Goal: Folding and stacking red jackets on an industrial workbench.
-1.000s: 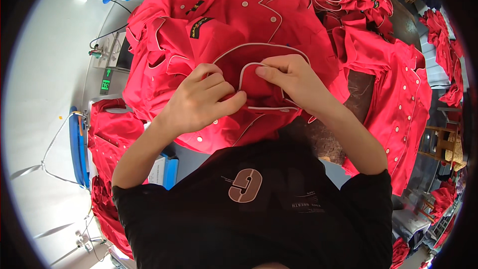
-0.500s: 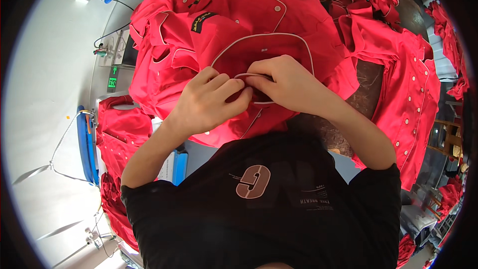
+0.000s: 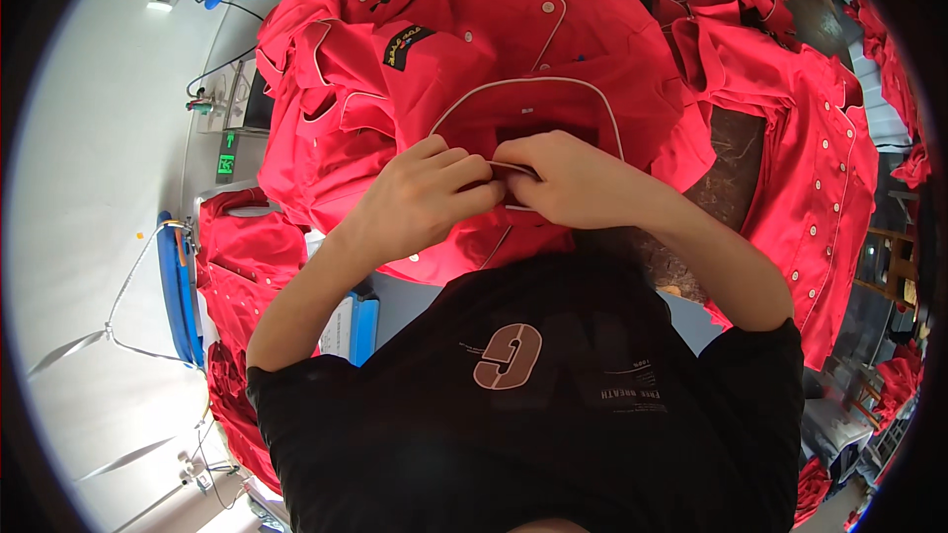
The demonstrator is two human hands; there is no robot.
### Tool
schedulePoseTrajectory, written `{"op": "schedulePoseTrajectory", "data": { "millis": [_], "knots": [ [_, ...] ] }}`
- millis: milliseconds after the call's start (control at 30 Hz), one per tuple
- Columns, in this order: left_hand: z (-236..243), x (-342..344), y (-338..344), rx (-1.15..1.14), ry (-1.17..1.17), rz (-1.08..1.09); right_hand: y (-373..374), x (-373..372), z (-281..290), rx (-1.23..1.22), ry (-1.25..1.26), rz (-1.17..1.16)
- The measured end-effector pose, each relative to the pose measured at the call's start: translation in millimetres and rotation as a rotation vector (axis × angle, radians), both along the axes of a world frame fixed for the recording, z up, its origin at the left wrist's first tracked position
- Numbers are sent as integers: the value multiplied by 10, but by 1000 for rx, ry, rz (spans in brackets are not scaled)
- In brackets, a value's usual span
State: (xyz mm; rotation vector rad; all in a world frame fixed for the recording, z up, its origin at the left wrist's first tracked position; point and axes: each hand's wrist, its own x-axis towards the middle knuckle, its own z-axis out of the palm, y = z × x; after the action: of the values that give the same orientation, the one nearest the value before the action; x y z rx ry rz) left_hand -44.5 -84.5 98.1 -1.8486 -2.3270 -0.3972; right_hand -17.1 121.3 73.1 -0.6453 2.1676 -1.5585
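A red shirt (image 3: 632,89) with white piping on its collar lies over a heap of like shirts in front of me. Close together at its collar opening, my left hand (image 3: 420,192) and my right hand (image 3: 563,178) both pinch the piped collar edge. The fingers are bent and press on the cloth; a short stretch of pale piping shows between them. My fingertips partly hide what lies right under them. The collar's back curves in an arch beyond the hands, with a small white label (image 3: 527,111) inside it.
Buttoned red shirts (image 3: 825,168) hang over the right side of the dark, worn tabletop (image 3: 731,148). More red garments (image 3: 247,247) hang at the left, near a blue padded board (image 3: 181,286). A blue-edged white object (image 3: 351,328) sits below my left forearm.
Both hands have shifted slightly right and toward me along the collar edge, their fingertips still close together. The far arch of the collar sits a little lower in view.
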Motion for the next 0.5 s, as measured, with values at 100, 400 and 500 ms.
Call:
{"op": "schedulePoseTrajectory", "data": {
  "millis": [100, 400, 500],
  "knots": [
    [-18, 11, -24, 20, -98, 35, -4, 55, -52, -20, -20, 28],
    [-131, 190, -22, 52, -277, 116, -19, 157, -263, -111, -48, 25],
    [-128, 253, -5, 78, -333, 135, 34, 175, -235, -176, -114, 51]
  ]
}}
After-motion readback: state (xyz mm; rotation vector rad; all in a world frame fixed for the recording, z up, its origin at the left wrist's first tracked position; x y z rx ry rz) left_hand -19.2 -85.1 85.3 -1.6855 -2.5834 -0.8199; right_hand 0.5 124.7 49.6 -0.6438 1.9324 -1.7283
